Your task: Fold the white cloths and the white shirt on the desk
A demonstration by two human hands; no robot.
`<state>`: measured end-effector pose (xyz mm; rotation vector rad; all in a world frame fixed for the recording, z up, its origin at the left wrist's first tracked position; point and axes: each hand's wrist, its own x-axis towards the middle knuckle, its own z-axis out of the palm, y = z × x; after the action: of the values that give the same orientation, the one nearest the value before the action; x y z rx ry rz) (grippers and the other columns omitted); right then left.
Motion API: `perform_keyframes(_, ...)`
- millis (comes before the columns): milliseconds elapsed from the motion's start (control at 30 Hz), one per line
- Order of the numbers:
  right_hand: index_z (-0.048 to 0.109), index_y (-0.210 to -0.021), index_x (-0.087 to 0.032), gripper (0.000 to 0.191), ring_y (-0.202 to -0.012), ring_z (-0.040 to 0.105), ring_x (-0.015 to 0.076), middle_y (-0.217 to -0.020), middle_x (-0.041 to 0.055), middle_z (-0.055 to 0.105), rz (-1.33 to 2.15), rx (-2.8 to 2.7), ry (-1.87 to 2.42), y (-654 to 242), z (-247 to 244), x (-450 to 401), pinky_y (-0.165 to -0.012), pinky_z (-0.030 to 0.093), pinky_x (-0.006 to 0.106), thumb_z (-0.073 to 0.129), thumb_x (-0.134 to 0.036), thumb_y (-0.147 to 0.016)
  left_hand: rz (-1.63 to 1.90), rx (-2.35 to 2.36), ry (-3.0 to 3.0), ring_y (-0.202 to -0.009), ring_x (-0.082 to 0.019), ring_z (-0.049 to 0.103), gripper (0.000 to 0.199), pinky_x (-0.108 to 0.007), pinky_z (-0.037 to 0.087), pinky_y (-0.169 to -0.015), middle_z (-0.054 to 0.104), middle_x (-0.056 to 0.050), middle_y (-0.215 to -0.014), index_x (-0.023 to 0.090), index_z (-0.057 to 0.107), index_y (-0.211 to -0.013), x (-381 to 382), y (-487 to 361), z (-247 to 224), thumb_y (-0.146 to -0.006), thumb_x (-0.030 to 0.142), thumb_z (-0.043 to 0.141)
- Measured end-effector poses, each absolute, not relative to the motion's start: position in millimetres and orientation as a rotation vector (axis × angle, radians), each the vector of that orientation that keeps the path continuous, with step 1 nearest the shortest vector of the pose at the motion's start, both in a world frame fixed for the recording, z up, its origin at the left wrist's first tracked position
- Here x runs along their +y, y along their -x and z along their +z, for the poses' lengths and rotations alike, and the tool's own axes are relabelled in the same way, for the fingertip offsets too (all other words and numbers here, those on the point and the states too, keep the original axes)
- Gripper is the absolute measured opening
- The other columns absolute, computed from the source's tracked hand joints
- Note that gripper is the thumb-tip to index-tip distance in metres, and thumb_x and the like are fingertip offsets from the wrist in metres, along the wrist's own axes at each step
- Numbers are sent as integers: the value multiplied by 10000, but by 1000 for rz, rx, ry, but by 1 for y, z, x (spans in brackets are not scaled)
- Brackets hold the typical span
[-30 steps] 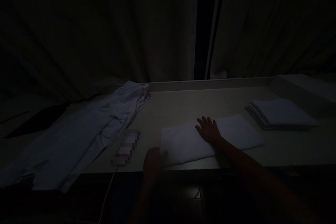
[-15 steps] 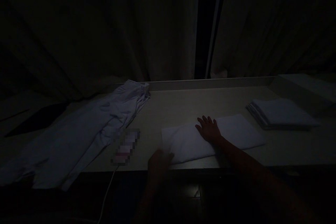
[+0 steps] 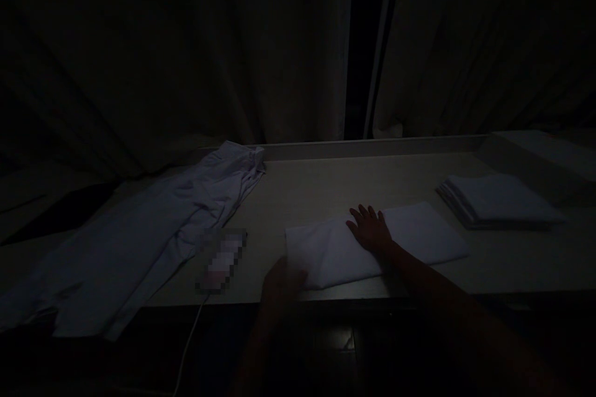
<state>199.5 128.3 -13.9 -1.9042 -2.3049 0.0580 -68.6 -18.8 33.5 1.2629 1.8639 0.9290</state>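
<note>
A white cloth (image 3: 414, 236), folded into a long flat strip, lies on the table near its front edge. My right hand (image 3: 370, 229) rests flat on its middle with the fingers spread. At the near left corner of the strip, my left hand (image 3: 282, 285) has its thumb and fingers closed around the fabric. That hand and the cloth beside it are blurred, and the dim light hides the exact grip.
Loose white clothing (image 3: 153, 236) stretches across the left side, hanging over the front edge. A blurred-out phone-like object (image 3: 221, 263) with a white cable (image 3: 189, 344) lies beside it. Folded white cloths (image 3: 503, 201) are stacked at right. A low ledge (image 3: 372, 147) and curtains back the table (image 3: 335, 186).
My left hand has shifted very slightly up and left at the cloth's corner, where the fabric has moved a little. My right hand has stayed in place.
</note>
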Motion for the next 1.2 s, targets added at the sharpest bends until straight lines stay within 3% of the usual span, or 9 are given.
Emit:
perform_keyframes(200,317,-1485,-312,681,-1432,196,337,-1571,45,271,32,-2311,1895,-200,-12,127,-1131,118,560,119,-662,-936,769,1581,-1448,-833,-236,668,452,-322,503,-733,735,-75,-932,145,704,-1008,-9,70,34,-736,499,629)
perform_keyframes(433,296,-1496,-305,668,-1436,188,328,-1578,53,252,27,-2316,1905,-200,-14,129,-1129,105,566,129,-645,-946,795,1761,-1368,-849,-255,678,585,-331,504,-722,732,-134,-1001,113,657,-1132,-7,70,40,-683,486,679)
perform_keyframes(533,297,-1495,-309,672,-1435,192,329,-1577,50,257,54,-2323,1906,-201,-13,130,-1127,119,569,133,-654,-942,715,1701,-1432,-839,-249,681,530,-318,496,-705,740,-106,-969,139,683,-1077,-2,75,45,-721,527,633)
perform_keyframes(700,317,-1486,-316,662,-1433,200,333,-1571,49,272,32,-2307,1893,-200,-12,129,-1130,122,565,137,-650,-943,695,1648,-1391,-746,-249,662,548,-313,459,-648,723,-84,-779,124,711,-785,11,84,42,-773,639,524)
perform_keyframes(933,307,-1490,-320,670,-1437,186,333,-1575,42,263,38,-2320,1903,-200,-13,129,-1132,108,563,111,-651,-941,981,1663,-1074,-835,-249,647,590,-352,475,-753,718,-105,-844,128,704,-884,12,85,32,-683,674,607)
perform_keyframes(1200,316,-1485,-316,662,-1431,203,331,-1567,49,281,-5,-2316,1880,-200,-14,129,-1127,129,560,113,-642,-946,919,1952,-1432,-751,-171,594,383,-275,436,-696,651,-15,-811,190,676,-785,6,91,31,-736,565,615)
